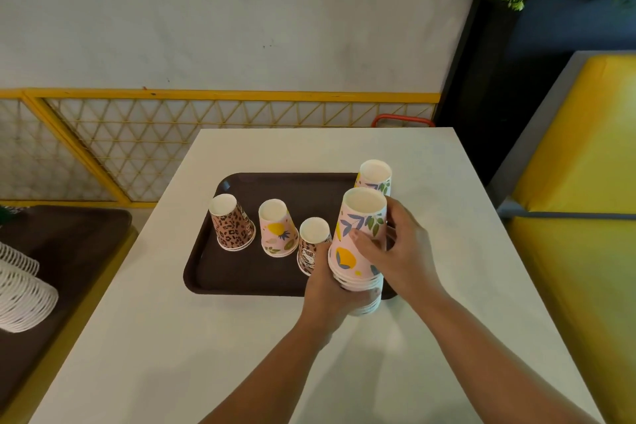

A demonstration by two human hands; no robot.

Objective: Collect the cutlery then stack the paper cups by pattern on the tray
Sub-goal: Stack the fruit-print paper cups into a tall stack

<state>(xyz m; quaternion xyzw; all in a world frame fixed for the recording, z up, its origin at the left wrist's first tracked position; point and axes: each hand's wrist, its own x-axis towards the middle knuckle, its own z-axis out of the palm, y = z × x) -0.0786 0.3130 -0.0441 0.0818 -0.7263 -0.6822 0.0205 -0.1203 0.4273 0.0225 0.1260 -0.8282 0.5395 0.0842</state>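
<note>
A dark brown tray (241, 272) lies on a white table (172, 337). On it, upside down, stand a leopard-print paper cup (233, 224), a pink lemon-print cup (278, 230) just right of it, a second leopard-print cup (311, 246) partly hidden behind the left hand (330, 289), and another lemon-print cup (375, 177) at the tray's far right corner. Both hands hold a nested stack of inverted lemon-print cups (356, 248) at the tray's near right edge: the left hand grips its lower rims, the right hand (395, 251) wraps the top cup's side. At far left, stacked white lids (24, 299) rest on another dark tray (69, 244). A yellow bench seat (581, 217) sits to the right.
</note>
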